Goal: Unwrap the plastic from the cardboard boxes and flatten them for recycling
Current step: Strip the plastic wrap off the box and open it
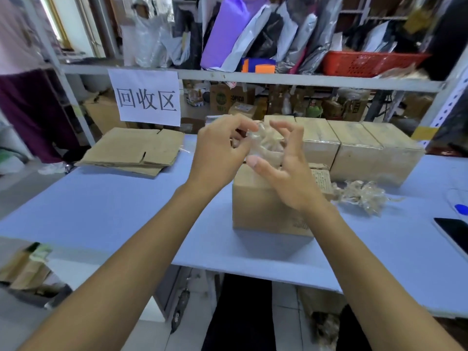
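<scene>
Left hand [217, 150], right hand [283, 171] both grip crumpled plastic [266, 143] above upright box [263, 206].

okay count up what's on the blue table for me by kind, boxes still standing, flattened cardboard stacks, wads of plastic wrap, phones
Standing cardboard boxes: 4, three wrapped ones in a back row and one in front
Flattened cardboard stack: 1
Plastic wrap wads: 2, one in both hands, one lying on the table
Phone: 1
Total: 8

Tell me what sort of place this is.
Probably a parcel stockroom's recycling corner: a paper sign reading 回收区, flattened cardboard on the blue table, and metal shelving stuffed with mailer bags.
</scene>
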